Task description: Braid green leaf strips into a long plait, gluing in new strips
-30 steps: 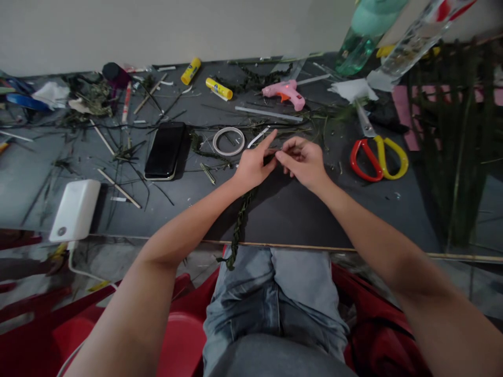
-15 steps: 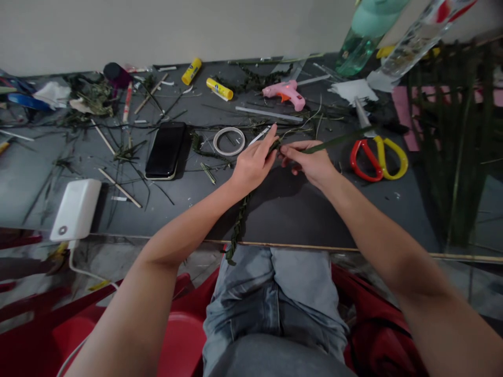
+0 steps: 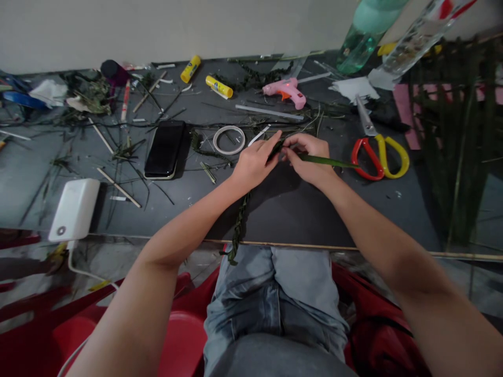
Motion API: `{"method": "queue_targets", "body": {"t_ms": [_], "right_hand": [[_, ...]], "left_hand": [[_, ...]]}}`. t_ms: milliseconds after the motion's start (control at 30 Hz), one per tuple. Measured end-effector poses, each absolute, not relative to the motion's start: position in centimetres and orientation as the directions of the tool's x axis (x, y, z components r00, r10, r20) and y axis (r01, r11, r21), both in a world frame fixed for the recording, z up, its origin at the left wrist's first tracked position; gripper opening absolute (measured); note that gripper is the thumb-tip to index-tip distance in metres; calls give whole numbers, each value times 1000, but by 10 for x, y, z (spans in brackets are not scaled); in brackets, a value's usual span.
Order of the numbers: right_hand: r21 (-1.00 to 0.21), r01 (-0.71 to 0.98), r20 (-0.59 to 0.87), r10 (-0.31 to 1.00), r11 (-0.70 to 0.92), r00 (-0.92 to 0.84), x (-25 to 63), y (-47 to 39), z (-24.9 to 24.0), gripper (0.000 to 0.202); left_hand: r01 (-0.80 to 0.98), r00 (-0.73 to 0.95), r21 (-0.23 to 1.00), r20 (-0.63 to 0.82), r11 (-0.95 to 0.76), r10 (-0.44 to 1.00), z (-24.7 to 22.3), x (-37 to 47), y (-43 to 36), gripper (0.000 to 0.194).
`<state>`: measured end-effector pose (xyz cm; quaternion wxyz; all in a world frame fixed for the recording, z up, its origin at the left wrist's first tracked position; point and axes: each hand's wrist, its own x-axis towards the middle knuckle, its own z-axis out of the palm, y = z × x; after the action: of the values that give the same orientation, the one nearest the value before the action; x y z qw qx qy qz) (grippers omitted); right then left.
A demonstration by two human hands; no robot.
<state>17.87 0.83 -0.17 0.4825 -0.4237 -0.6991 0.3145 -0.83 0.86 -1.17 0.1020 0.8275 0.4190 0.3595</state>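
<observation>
A tape roll [image 3: 216, 141] lay just beyond the left hand [image 3: 253, 166], whose fingers closed on a dark braided strand [image 3: 238, 222] hanging toward the body; the right hand [image 3: 308, 157], alongside, pinched a green strip [image 3: 332, 161] reaching rightward to scissors [image 3: 380, 143].

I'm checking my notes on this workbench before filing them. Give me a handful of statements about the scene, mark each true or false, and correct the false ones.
1. The right hand holds a green leaf strip. True.
2. The left hand rests on the phone. False: it is close beside the right hand.
3. The scissors have one red and one yellow handle loop. True.
4. The phone lies between the tape roll and the pink glue gun. False: it lies to the left of both.
5. The braided strand ends short of the table's front edge. False: its lower end reaches past that edge.
</observation>
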Motion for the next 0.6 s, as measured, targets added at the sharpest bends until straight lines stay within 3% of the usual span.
{"method": "queue_targets", "body": {"t_ms": [133, 333, 600], "right_hand": [[-822, 314, 455, 879, 475, -141, 176, 7, -3, 24], [-942, 138, 299, 952, 306, -68, 178, 10, 2, 50], [-944, 113, 307, 950, 311, -51, 172, 1, 4, 53]], "left_hand": [[575, 353, 569, 475, -587, 806, -2, -6, 3, 38], [422, 230, 806, 348, -415, 909, 2, 1, -1, 32], [438, 194, 805, 350, -400, 917, 1, 1, 0, 28]]}}
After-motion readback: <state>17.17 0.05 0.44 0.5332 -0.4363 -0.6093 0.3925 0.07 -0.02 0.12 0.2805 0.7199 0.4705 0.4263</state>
